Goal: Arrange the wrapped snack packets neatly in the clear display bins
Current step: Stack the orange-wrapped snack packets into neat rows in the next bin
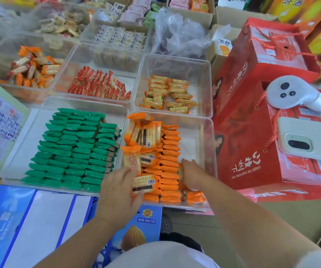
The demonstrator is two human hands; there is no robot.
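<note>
Done: the green bin (45, 105), its green packets (74, 147) standing in tight rows wall to wall. The orange bin (208, 120), front right, is about half done — a neat column (170, 165) runs from near edge to far, but loose packets (144, 132) are heaped at its left wall and its right side is mostly bare. The left hand (117, 192) grips one packet (143, 183) at the near edge. The right hand (193, 176) sits at the column's near end, grip hidden — cannot tell. Behind, yellow packets (167, 93) lie unsorted. The bins rest on blue cartons (11, 219). Red boxes (242, 147) on the right carry a controller (291, 95) and a phone (306, 140). Crowded shop stock all round.
</note>
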